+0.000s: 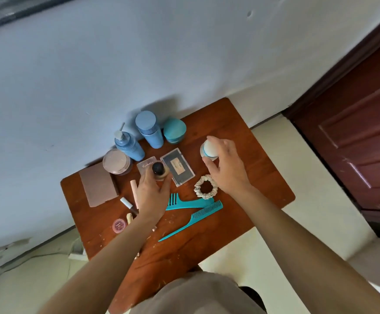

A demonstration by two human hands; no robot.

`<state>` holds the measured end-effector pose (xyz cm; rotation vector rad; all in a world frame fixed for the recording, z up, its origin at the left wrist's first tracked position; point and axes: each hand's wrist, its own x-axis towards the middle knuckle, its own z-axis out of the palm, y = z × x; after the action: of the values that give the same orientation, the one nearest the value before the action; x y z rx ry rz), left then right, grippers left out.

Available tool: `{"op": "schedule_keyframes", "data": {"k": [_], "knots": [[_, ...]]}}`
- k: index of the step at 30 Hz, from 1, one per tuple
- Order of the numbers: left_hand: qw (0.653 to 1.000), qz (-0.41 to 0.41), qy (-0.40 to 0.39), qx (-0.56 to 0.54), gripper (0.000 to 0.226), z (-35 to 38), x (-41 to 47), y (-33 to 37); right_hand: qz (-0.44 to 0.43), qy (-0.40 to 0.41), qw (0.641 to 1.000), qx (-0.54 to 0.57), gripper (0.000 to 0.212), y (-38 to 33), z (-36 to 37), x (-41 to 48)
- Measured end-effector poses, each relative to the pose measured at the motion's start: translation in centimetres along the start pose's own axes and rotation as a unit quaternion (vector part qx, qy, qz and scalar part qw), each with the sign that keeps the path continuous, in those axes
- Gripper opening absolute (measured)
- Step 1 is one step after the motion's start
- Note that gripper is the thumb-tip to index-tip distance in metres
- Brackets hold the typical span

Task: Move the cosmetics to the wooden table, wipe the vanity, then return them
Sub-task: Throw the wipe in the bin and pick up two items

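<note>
While reaching over the tabletop (209, 116), curls left hand (151, 193) fingers round a dark-capped bottle (159, 169) and right hand (228, 168) fingers round a white jar (208, 150).

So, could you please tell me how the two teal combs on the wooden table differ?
The wide-tooth comb has a few thick, spaced teeth; the tail comb has many fine ones. The wide-tooth comb's handle is broad, the tail comb's tapers to a thin point. Both are teal and lie flat on the table.
</note>
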<state>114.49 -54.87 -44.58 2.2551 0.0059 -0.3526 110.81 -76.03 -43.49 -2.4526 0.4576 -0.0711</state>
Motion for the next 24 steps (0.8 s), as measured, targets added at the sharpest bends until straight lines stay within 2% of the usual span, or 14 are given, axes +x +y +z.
{"op": "schedule_keyframes", "data": {"k": [4,11,14,18,24], "knots": [[0.995,0.095,0.009,-0.009,0.031,1.5,-0.8,5.4,0.046,0.070,0.996,0.028,0.057,1.8,-6.1,-3.2],[0.959,0.263,-0.072,-0.078,0.029,7.7,-8.5,20.0,0.127,0.248,0.960,0.007,0.072,8.0,-20.5,-14.5],[0.917,0.368,-0.127,-0.091,0.029,11.3,-15.8,26.6,0.158,0.354,0.922,-0.009,0.065,11.7,-26.9,-23.3],[0.864,0.453,-0.196,-0.101,0.031,16.8,-27.9,33.4,0.175,0.464,0.867,-0.047,0.064,16.7,-33.5,-36.7],[0.798,0.513,-0.290,-0.127,0.032,26.5,-47.7,40.2,0.236,0.543,0.802,-0.082,0.068,24.3,-40.8,-57.3]]}}
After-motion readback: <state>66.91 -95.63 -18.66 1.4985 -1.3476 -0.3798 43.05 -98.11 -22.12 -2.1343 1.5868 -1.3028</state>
